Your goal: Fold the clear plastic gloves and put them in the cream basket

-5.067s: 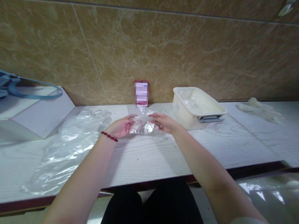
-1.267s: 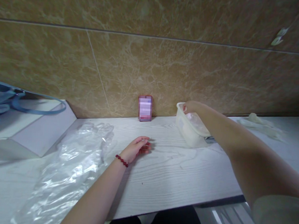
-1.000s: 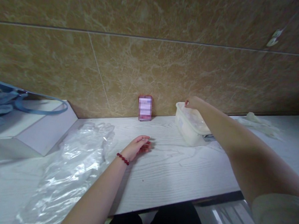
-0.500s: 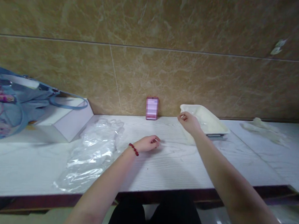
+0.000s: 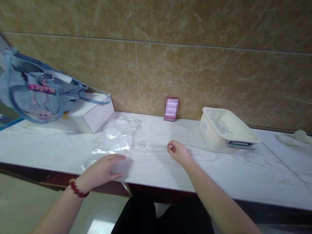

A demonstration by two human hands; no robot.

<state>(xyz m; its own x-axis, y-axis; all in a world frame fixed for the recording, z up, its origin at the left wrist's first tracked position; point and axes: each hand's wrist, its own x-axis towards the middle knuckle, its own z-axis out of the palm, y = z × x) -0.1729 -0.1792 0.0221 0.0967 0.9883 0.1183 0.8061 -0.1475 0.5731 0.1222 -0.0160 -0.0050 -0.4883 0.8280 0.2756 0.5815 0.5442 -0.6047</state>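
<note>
My left hand [image 5: 104, 172], with a red bead bracelet on the wrist, is over the near edge of the clear plastic bags [image 5: 118, 136]. Its thumb and fingers are spread apart and hold nothing. Over the middle of the white wood-grain counter, my right hand [image 5: 179, 153] has its fingers curled together in a pinch. Whatever may be between those fingertips is too small to make out. To the right of that hand stands a cream plastic tub [image 5: 212, 134], with some clear plastic inside.
A phone [image 5: 171, 109] with a blurred screen leans against the brown tiled wall. At the left, a blue bag [image 5: 42, 93] rests on a white box [image 5: 93, 117]. A crumpled translucent plastic piece [image 5: 300, 140] lies at the far right. The counter's front edge runs before my legs.
My left hand has moved left and nearer to me, over the plastic bags, and its fingers have spread. My right hand has come away from the tub toward the counter's middle. The view has shifted left.
</note>
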